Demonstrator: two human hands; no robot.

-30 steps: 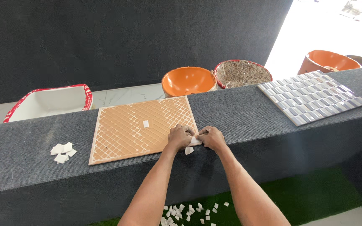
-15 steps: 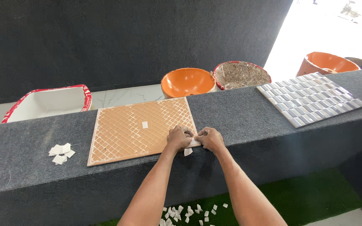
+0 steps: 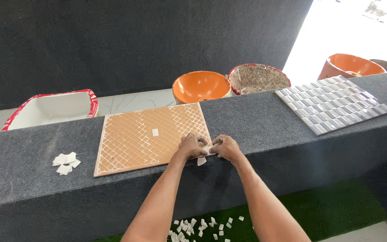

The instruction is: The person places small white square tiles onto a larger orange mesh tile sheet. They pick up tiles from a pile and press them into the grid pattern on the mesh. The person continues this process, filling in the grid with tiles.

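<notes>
Orange tile: square tile point(image 3: 151, 136) with a white diamond grid on its face lies flat on the dark grey carpeted tabletop point(image 3: 265, 123), one edge running along the tabletop's near side.
Left hand: left hand point(image 3: 191, 146) rests on the tile's near right corner, fingers curled down onto it; whether they pinch anything I cannot tell.
Right hand: right hand point(image 3: 225, 148) sits just beside the left, off the tile's right edge, fingertips bent in toward the same corner and closed on a small white piece point(image 3: 208, 149) between the two hands.
White bit, on tile: one small white square point(image 3: 155, 132) lies loose near the tile's middle.
White bit, at edge: another white chip point(image 3: 201, 161) sits at the tabletop's front edge, just below the hands.
White pile: a small heap of white pieces point(image 3: 66, 163) lies on the tabletop, well left of the tile.
Mosaic sheet: grey and white mosaic tile sheet point(image 3: 333, 102) lies flat at the right end of the tabletop, well apart from the hands.
Behind tabletop: white basin with a red rim point(image 3: 52, 109) at left, orange bowl point(image 3: 201, 86) at centre, red-rimmed pan of gritty grey mix point(image 3: 258, 78) beside it, another orange tub point(image 3: 349, 65) far right.
Floor: green turf point(image 3: 337, 208) below, with scattered white chips point(image 3: 202, 226) on it.
</notes>
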